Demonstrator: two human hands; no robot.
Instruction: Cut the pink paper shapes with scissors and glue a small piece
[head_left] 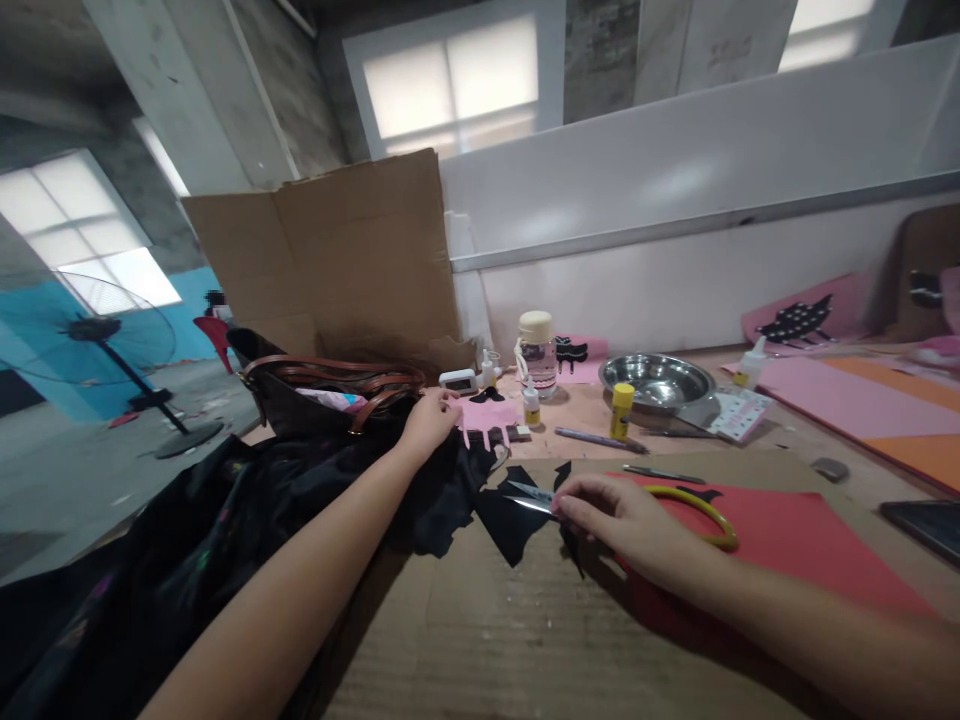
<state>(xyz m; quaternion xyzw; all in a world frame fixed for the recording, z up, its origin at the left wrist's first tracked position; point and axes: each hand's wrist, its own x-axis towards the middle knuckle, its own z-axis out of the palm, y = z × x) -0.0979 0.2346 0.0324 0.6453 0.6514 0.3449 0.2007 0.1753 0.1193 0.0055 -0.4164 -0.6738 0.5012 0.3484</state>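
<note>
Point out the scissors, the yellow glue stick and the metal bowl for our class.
Scissors (727,538): head view, on the yellow handle.
Glue stick (621,411): head view, mid-body.
Metal bowl (660,378): head view, on its inner surface.

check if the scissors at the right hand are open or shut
Slightly open. At the right hand, the scissors show two blades parted toward their tips, with black material visible between them.
</note>
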